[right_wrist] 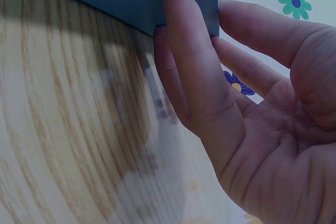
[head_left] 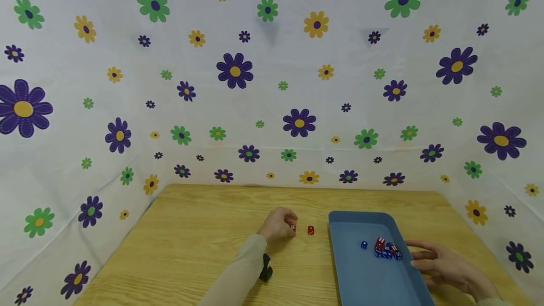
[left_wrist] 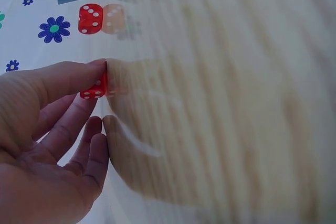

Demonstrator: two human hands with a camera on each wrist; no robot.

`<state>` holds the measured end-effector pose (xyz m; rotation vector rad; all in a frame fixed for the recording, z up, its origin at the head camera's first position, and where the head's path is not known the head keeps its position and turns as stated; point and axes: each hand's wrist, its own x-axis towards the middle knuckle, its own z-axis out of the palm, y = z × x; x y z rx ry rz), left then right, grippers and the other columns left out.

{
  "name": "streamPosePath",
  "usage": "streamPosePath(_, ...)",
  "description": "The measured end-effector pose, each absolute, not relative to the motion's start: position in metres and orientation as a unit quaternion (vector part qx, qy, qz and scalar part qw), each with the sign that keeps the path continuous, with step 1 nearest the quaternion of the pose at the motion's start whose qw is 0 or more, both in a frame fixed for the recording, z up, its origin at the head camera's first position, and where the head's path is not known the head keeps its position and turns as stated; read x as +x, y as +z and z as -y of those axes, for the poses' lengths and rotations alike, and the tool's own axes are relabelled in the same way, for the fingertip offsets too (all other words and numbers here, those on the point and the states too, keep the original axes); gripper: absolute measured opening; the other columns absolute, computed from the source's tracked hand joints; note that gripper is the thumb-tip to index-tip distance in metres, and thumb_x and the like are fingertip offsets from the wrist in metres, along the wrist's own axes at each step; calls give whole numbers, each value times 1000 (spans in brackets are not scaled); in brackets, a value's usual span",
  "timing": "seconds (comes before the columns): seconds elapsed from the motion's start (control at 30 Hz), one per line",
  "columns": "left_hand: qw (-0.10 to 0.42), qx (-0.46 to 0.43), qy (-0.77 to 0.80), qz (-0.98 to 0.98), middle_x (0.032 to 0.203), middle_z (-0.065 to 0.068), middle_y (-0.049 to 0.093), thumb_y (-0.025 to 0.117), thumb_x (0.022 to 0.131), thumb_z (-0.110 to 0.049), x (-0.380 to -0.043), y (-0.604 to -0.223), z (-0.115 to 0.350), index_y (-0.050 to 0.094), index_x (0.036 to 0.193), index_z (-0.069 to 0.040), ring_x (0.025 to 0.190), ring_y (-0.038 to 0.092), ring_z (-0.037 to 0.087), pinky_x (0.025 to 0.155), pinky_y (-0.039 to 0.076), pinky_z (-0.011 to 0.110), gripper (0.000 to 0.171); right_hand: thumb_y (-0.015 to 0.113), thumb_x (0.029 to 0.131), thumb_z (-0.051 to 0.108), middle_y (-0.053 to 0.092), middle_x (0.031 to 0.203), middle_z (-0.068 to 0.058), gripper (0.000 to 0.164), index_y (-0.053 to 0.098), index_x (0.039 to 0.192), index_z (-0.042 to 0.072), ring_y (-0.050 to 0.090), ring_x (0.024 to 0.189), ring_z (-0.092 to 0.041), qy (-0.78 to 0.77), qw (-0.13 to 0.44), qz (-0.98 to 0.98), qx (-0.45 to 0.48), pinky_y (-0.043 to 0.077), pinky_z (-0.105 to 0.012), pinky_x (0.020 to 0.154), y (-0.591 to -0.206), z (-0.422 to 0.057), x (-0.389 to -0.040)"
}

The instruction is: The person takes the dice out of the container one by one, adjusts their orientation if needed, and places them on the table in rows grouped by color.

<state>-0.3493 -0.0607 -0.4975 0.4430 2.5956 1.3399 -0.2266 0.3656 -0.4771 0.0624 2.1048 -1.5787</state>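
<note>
My left hand (head_left: 277,225) pinches a red die (left_wrist: 93,88) with white pips between its thumb and fingers, low over the wooden table; the thumb hides part of the die. A second red die (head_left: 311,230) lies just to its right. Farther right is a shallow blue tray (head_left: 361,277). Inside it, several red and blue dice (head_left: 386,250) are bunched near the right wall, and one blue die (head_left: 364,245) lies apart on their left. Fingers of my right hand (head_left: 450,266) touch the tray's outer right side, extended against its wall in the right wrist view.
The light wooden table (head_left: 204,230) spans the front. A white cloth (head_left: 255,103) with purple, green and yellow flowers hangs behind it and along both sides. A black piece (head_left: 266,269) is worn at the left wrist.
</note>
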Motion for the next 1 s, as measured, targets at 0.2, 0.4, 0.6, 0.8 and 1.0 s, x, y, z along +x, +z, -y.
streamPosePath(0.2, 95, 172, 436, -878, 99, 8, 67, 70, 76, 13, -350, -492, 62, 67, 114, 0, 91, 61, 21, 69, 55, 33, 41, 64, 95, 15, 54, 130, -28, 72, 23, 152, -1, 65, 100, -25, -574, 243, -781, 35, 57, -45, 82, -474, -363, -227)
streamPosePath(0.4, 121, 191, 416, -881, 111, 14, 66, 65, 75, 14, -350, -477, 62, 62, 124, 1, 105, 61, 27, 76, 54, 37, 50, 64, 95, 15, 56, 130, -26, 73, 22, 152, -1, 65, 99, -25, -579, 246, -777, 26, 57, -45, 82, -476, -366, -229)
streamPosePath(0.6, 103, 169, 426, -883, 112, 13, 65, 67, 81, 3, -351, -472, 54, 62, 125, -2, 101, 61, 25, 83, 52, 44, 45, 64, 95, 15, 56, 129, -25, 73, 22, 152, -2, 65, 99, -25, -578, 245, -778, 28, 57, -45, 82, -477, -366, -229)
streamPosePath(0.8, 45, 154, 454, -876, 96, 8, 68, 70, 86, -4, -349, -470, 35, 67, 116, -1, 83, 64, 19, 67, 54, 33, 30, 65, 95, 16, 52, 132, -32, 73, 23, 152, -2, 66, 100, -26, -569, 237, -786, 47, 57, -46, 82, -476, -362, -228)
streamPosePath(1.0, 37, 142, 507, -849, 89, 5, 68, 71, 87, -5, -342, -468, 10, 69, 111, -1, 78, 64, 19, 67, 53, 30, 24, 65, 95, 15, 51, 133, -33, 73, 23, 152, -2, 66, 101, -27, -569, 232, -787, 56, 56, -48, 84, -476, -359, -226)
